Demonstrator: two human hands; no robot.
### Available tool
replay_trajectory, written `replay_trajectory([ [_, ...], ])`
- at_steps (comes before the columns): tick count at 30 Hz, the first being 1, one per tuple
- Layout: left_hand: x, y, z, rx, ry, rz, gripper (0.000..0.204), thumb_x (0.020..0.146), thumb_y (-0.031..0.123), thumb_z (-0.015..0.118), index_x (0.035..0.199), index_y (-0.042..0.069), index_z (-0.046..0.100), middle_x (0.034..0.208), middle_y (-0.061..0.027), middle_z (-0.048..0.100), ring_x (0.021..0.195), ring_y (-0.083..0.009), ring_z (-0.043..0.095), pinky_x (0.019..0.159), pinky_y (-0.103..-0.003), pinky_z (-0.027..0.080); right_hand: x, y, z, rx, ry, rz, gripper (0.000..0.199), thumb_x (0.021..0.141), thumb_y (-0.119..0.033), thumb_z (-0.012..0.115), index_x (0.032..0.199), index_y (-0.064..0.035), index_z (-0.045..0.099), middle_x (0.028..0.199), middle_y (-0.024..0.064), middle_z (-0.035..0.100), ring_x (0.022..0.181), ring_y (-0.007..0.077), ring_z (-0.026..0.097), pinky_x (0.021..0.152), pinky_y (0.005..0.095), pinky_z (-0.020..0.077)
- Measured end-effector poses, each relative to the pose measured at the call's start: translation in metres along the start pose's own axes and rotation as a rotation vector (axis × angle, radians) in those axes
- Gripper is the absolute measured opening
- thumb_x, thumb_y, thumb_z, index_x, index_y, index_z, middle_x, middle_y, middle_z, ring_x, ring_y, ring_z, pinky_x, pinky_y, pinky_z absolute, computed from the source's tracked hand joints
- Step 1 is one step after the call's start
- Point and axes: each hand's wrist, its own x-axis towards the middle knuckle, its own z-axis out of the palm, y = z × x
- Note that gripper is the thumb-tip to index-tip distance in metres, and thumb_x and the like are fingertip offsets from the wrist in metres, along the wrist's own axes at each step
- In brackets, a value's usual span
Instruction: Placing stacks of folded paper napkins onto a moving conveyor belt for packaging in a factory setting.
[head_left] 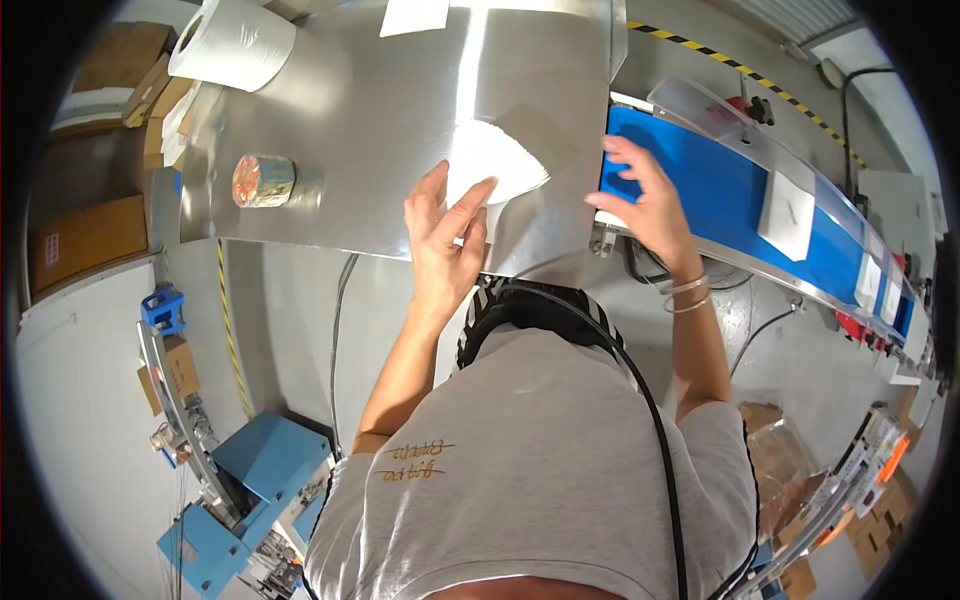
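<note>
A fanned stack of thin white sheets (pixel 498 160) lies on the metal table in front of me. My left hand (pixel 440 230) is at its left and near edge, closed with the thumb and fingers against the sheets; part of the stack is hidden by these fingers. My right hand (pixel 650 210) hovers at the near end of the blue conveyor belt (pixel 690 165), beside the table's right edge. Its fingers and thumb are spread, and nothing shows between them. Farther along the belt rests a flat white packet (pixel 788 215), with more white packets (pixel 868 282) beyond it.
A roll of tape (pixel 265 181) stands on the left of the metal table (pixel 350 130), and a large white roll (pixel 235 45) at its far left corner. Clear guards flank the belt. A black cable (pixel 650 400) hangs over my shirt. Cardboard boxes (pixel 90 240) are at left.
</note>
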Motion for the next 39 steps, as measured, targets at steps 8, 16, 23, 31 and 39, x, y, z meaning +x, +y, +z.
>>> replay_trajectory([
  [8,0.001,0.010,-0.002,-0.057,-0.017,-0.077,0.043,0.075,-0.008,0.065,0.106,0.020,0.073,0.136,-0.0148,0.043,0.126,-0.0345,0.037,0.100,-0.042,0.042,0.027,-0.019,0.032,0.201,-0.233,-0.014,0.053,0.073,-0.012,0.080,0.119,-0.0091,0.053,0.113,0.0040,0.058,0.096,0.0167,0.056,0.084,0.0307,0.0479],
  [16,0.006,0.013,-0.004,-0.081,0.005,-0.081,0.049,0.074,0.005,0.075,0.120,0.015,0.064,0.141,-0.0176,0.040,0.130,-0.0368,0.033,0.101,-0.046,0.039,0.041,-0.013,0.040,0.210,-0.338,-0.153,0.037,0.072,-0.010,0.079,0.105,-0.0082,0.061,0.113,0.0035,0.056,0.100,0.0166,0.055,0.083,0.0296,0.0476],
  [23,0.009,0.002,-0.004,0.059,0.007,-0.076,0.048,0.080,0.009,0.072,0.126,0.016,0.059,0.132,-0.0199,0.047,0.118,-0.0348,0.048,0.095,-0.042,0.046,-0.001,0.017,-0.021,0.456,-0.014,0.476,0.029,0.091,-0.024,0.065,0.110,-0.0038,0.055,0.084,0.0026,0.056,0.080,0.0049,0.052,0.069,0.0238,0.0458],
  [31,0.007,0.000,0.003,0.002,0.029,-0.121,0.033,0.086,0.005,0.066,0.117,0.015,0.067,0.133,-0.0187,0.048,0.120,-0.0341,0.052,0.091,-0.039,0.053,-0.053,0.119,-0.134,-1.073,0.562,0.286,0.053,0.083,-0.034,0.072,0.121,-0.0008,0.054,0.108,0.0181,0.061,0.096,0.0282,0.059,0.080,0.0365,0.0480],
  [39,0.005,-0.001,0.008,-0.034,0.078,-0.112,0.034,0.083,-0.001,0.066,0.111,0.019,0.071,0.136,-0.0182,0.045,0.121,-0.0333,0.049,0.083,-0.036,0.056,0.010,-0.004,-0.018,-0.093,-0.030,-0.040,0.061,0.072,-0.012,0.078,0.126,-0.0123,0.051,0.120,0.0097,0.054,0.106,0.0288,0.055,0.086,0.0340,0.0491],
])
